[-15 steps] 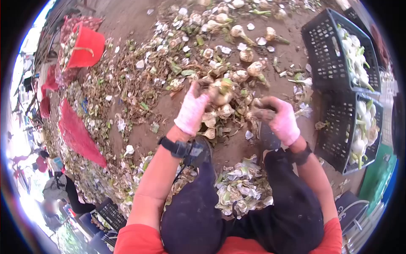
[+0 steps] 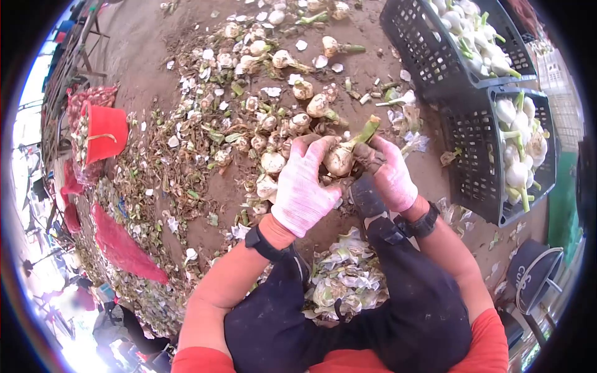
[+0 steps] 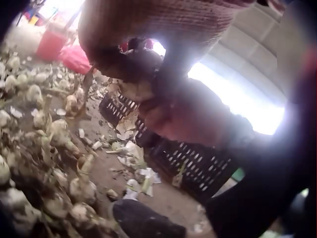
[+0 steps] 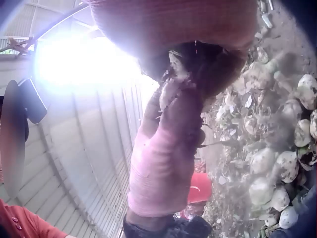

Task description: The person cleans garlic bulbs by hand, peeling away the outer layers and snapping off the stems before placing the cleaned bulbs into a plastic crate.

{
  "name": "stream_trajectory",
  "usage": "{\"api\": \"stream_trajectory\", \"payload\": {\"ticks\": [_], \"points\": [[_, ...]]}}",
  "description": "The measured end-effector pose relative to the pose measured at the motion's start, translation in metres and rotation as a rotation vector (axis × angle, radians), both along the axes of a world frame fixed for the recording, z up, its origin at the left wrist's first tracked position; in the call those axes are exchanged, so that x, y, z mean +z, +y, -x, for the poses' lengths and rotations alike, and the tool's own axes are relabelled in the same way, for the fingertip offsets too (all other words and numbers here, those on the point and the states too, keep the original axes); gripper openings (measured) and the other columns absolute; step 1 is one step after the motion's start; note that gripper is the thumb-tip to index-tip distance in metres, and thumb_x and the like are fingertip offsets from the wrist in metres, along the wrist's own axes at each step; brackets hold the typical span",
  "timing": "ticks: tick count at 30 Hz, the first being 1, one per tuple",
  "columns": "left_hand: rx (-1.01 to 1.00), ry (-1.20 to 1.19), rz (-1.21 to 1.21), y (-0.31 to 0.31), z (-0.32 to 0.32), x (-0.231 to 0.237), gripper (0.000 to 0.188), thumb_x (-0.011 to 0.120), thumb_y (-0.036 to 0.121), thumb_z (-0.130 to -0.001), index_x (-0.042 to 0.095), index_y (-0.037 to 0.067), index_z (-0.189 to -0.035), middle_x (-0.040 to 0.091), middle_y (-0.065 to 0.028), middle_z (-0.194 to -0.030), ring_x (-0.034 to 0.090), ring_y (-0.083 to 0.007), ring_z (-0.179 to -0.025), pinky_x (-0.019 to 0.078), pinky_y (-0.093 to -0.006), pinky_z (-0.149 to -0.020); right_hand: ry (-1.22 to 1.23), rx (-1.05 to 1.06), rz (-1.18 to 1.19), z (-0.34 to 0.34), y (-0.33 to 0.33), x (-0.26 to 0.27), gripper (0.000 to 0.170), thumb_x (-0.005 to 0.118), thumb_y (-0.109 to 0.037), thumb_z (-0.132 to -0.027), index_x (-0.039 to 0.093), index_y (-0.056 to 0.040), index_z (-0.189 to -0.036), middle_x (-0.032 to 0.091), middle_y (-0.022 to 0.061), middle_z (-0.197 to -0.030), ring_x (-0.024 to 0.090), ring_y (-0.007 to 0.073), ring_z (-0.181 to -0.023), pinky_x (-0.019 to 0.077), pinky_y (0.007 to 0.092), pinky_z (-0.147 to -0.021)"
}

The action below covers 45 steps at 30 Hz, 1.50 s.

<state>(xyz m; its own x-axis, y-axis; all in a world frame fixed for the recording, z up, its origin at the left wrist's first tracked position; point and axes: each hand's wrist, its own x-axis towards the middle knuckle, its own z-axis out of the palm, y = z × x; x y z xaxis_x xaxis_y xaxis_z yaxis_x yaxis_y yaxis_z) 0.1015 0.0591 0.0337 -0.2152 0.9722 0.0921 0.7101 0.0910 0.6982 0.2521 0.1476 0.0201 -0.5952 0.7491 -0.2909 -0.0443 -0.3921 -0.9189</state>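
Pink-white left grip [image 2: 305, 196] is closed round a bulb [image 2: 339, 161], right grip [image 2: 395, 177] pinches it near the green stem [image 2: 367, 129]; bulb sits over soil [image 2: 217, 186], just beyond dark shoe [image 2: 367, 198], loose bulbs [image 2: 272, 163] near, black crate [image 2: 476, 165] rightward

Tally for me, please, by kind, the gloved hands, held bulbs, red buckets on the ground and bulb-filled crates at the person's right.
Gloved hands: 2 (left hand, right hand)
Held bulb: 1
Red bucket: 1
Crates: 2 (far crate, near crate)
Total: 6
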Motion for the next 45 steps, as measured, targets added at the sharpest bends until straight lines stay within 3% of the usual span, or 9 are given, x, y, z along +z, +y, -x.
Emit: {"api": "stream_trajectory", "payload": {"ticks": [2,3,13,23,26,33,36,42,45], "points": [[0.076,-0.088,-0.029,0.004,-0.013,-0.002,0.062,0.082,0.009,-0.059,0.057,0.007,-0.116,0.056,-0.0149,-0.111,0.058,-0.0339,-0.1,0.051,-0.0407,-0.083,-0.054,-0.014,-0.165,-0.011,0.003,-0.001,0.028,0.061,-0.015,-0.093,0.061,0.0038,-0.114,0.068,0.0058,-0.094,0.059,0.0092,-0.083,0.0502,0.0275,-0.072],[0.014,-0.034,-0.082,0.004,-0.015,-0.008,0.062,0.079,0.01,-0.06,0.055,0.007,-0.117,0.053,-0.016,-0.109,0.061,-0.0342,-0.093,0.0539,-0.0407,-0.073,-0.141,-0.002,-0.178,-0.013,0.005,-0.009,0.027,0.061,-0.014,-0.092,0.061,0.0043,-0.112,0.068,0.0064,-0.092,0.059,0.0095,-0.083,0.0502,0.028,-0.072],[0.055,-0.194,-0.052,0.006,-0.019,-0.023,0.06,0.087,0.016,-0.056,0.06,0.002,-0.108,0.059,-0.0133,-0.103,0.063,-0.0281,-0.088,0.0533,-0.0346,-0.075,-0.375,0.096,-0.229,-0.028,0.012,-0.009,0.018,0.062,-0.01,-0.09,0.066,0.004,-0.101,0.068,0.0107,-0.082,0.059,0.0095,-0.077,0.05,0.0296,-0.069],[0.028,-0.372,0.087,-0.006,-0.011,-0.03,0.065,0.087,0.016,-0.06,0.059,-0.001,-0.117,0.06,-0.0115,-0.102,0.063,-0.0216,-0.093,0.0522,-0.0319,-0.08,-0.298,0.142,-0.065,-0.026,0.01,-0.004,0.019,0.063,-0.011,-0.09,0.066,0.0038,-0.101,0.069,0.0074,-0.083,0.058,0.0078,-0.078,0.0493,0.0281,-0.068],[-0.046,-0.393,0.065,-0.006,-0.012,-0.024,0.062,0.085,0.015,-0.063,0.059,-0.002,-0.118,0.06,-0.01,-0.103,0.063,-0.0188,-0.095,0.052,-0.0301,-0.08,-0.354,0.147,-0.237,-0.024,0.007,-0.005,0.022,0.065,-0.015,-0.09,0.066,0.0038,-0.102,0.068,0.0064,-0.083,0.057,0.0067,-0.078,0.0493,0.0282,-0.068],[-0.019,-0.443,0.113,-0.009,-0.007,-0.028,0.064,0.083,0.014,-0.067,0.057,-0.003,-0.123,0.059,-0.0086,-0.107,0.062,-0.0171,-0.094,0.0501,-0.0289,-0.084,-0.375,0.187,-0.201,-0.023,0.009,0.001,0.019,0.065,-0.013,-0.089,0.067,0.0044,-0.096,0.069,0.0062,-0.081,0.057,0.0058,-0.078,0.0497,0.0275,-0.069],[-0.013,-0.614,0.123,-0.013,-0.007,-0.042,0.064,0.081,0.012,-0.071,0.054,-0.003,-0.127,0.061,-0.0066,-0.106,0.062,-0.0164,-0.091,0.0495,-0.0285,-0.085,-0.378,0.215,-0.166,-0.025,0.011,0.005,0.018,0.064,-0.011,-0.089,0.067,0.0047,-0.095,0.069,0.006,-0.084,0.059,0.0065,-0.078,0.0504,0.0272,-0.07],[0.127,-1.304,0.356,-0.014,-0.006,-0.031,0.052,0.055,0.04,-0.094,0.052,0.003,-0.13,0.066,-0.0073,-0.101,0.063,-0.0134,-0.084,0.049,-0.0252,-0.065,-0.282,0.219,-0.106,-0.03,0.007,0.003,0.017,0.064,-0.009,-0.088,0.067,0.0044,-0.097,0.07,0.0068,-0.089,0.061,0.0082,-0.083,0.0514,0.0275,-0.074],[0.118,-2.129,0.467,-0.012,-0.003,-0.044,0.06,0.033,0.056,-0.098,0.053,0.007,-0.128,0.066,-0.0115,-0.103,0.066,-0.0193,-0.082,0.0501,-0.0277,-0.059,-0.213,0.173,-0.025,-0.028,0.005,0.011,0.018,0.063,-0.007,-0.087,0.067,0.0043,-0.1,0.071,0.0081,-0.093,0.063,0.0095,-0.087,0.0511,0.0272,-0.077]]}}
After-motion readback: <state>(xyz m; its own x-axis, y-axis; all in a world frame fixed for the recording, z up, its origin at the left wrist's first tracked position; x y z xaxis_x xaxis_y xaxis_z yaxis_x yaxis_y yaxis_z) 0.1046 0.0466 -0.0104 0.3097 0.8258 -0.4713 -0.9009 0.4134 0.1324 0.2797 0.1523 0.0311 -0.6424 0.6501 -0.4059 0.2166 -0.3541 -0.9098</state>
